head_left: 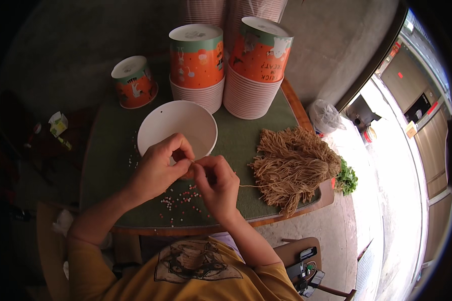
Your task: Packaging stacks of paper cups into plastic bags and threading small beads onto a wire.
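Note:
A paper bucket [150, 123] stands mouth up in front of me, its white inside showing and a small dark hole near the far rim. Over its near side my left hand [160, 165] is closed in a pinch, fingertips meeting those of my right hand [217, 183]. What the left fingertips hold is too small to make out. From my right hand, also pinched, a tan cord [248, 186] runs right to a thick bundle of tan cords [296, 165] on the green mat. Small white and reddish beads [178, 200] lie scattered below my hands.
Two tall stacks of upside-down orange and green paper buckets [197, 60] stand at the back, with a single upturned bucket [134, 83] left of them. The green-covered table [110, 165] has a wooden edge. A stool [291, 251] with small devices stands at lower right.

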{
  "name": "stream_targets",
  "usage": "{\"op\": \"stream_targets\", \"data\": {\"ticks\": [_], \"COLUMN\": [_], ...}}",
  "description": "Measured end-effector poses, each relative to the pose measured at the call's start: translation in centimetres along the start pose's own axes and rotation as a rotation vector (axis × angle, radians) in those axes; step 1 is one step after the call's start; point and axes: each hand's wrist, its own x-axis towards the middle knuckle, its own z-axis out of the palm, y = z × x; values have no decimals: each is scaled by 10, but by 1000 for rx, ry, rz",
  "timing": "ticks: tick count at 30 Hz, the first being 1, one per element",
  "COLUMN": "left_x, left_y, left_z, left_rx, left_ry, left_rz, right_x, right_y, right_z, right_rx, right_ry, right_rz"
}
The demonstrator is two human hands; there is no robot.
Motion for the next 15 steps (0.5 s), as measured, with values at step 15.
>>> {"op": "stream_targets", "data": {"ticks": [15], "left_x": [4], "left_y": [0], "left_z": [1], "left_rx": [-13], "left_ry": [-48], "left_rz": [15], "right_x": [7], "right_y": [-5], "right_z": [-6], "right_rx": [488], "right_ry": [-37], "right_rz": [377]}}
